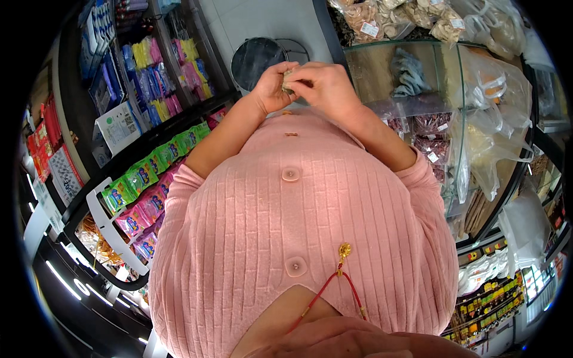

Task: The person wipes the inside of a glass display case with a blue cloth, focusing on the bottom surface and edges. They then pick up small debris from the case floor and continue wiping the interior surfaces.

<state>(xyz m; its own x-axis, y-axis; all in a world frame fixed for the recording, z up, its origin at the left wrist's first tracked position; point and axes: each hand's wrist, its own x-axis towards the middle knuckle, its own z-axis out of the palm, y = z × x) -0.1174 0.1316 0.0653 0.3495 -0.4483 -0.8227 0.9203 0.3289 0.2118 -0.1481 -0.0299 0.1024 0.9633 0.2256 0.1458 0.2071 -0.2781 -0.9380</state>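
My left hand (274,86) and my right hand (326,87) meet in front of my waist. Between them is a small greenish-tan piece (286,81), too small and too covered by fingers to name. It rests against the curled fingers and palm of the left hand. From the other side, the thumb and fingertips of the right hand pinch at it. Beyond the hands, on the floor, stands a round stool (257,62) with a dark top and metal rim.
Shelves on the left hold green snack packets (142,176), pink packets (150,203) and bundled colourful packs (152,80). At right, a glass-edged counter (371,67) holds a grey-blue cloth (408,74), bags of dark red dried goods (432,150) and plastic bags (497,121). Bagged dried slices (362,20) lie farther back.
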